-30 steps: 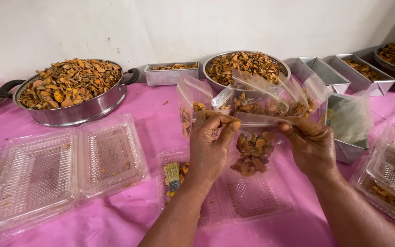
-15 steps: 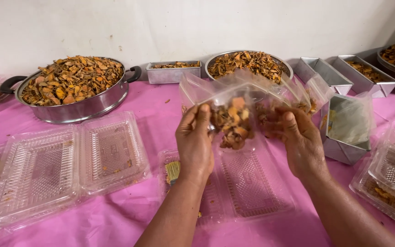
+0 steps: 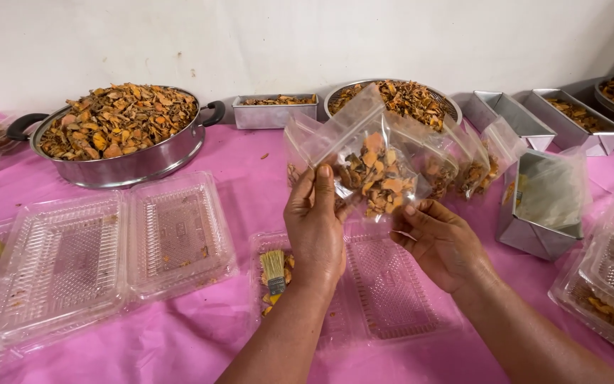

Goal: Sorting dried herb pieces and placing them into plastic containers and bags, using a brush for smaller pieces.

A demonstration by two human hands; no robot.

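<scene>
My left hand (image 3: 315, 226) pinches the edge of a clear plastic bag (image 3: 367, 146) holding orange-brown dried slices (image 3: 378, 176), raised above the pink table. My right hand (image 3: 440, 242) is just below the bag's lower corner, fingers curled and touching its bottom edge. Under both hands lies an open clear clamshell box (image 3: 385, 288) with a small yellow-bristled brush (image 3: 273, 270) in its left half. More filled clear bags (image 3: 474, 167) lean behind the one I hold.
A big steel pan (image 3: 119, 135) heaped with dried slices stands at back left, a steel bowl (image 3: 399, 96) behind the bags, several metal trays (image 3: 275, 110) along the wall. Empty open clamshells (image 3: 101, 249) lie left; a lined metal tin (image 3: 545, 203) and filled clamshells (image 3: 605, 291) right.
The bag with slices has risen from table level and tilted toward my left hand. My right hand has slid off its upper edge down to the bottom corner.
</scene>
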